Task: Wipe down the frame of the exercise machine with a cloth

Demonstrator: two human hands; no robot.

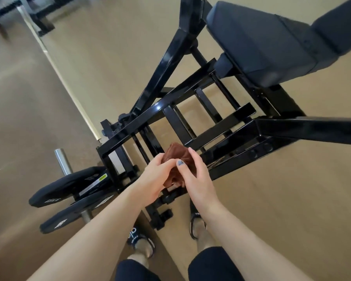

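Hands meet over the near end of the glossy black steel frame (170,102) of the exercise machine, sharing a crumpled reddish-brown cloth (177,159). The left hand (156,179) has its fingers curled round the cloth's left and lower folds, gripping them. The right hand (197,177) lies against the cloth's right side, thumb with a blue-grey painted nail pressed onto the fabric and fingers reaching up along its edge, so it pinches the cloth too. The bunched cloth sits between the two hands, just above the frame's near crossbar; whether it touches the metal is hard to tell from this angle.

Beyond the cloth, the frame's parallel crossbars run away like ladder rungs, and a long diagonal beam rises from the frame's left end. At the frame's far right sits a dark grey padded seat with backrest (272,43). Left of the frame's near corner, two black round weight plates (69,191) hang on a silver metal peg (62,161). Below the frame, on the tan floor (292,199), stand the person's feet in black slide sandals (141,240), with dark shorts at the bottom edge. A pale strip runs along the floor to the frame's left.
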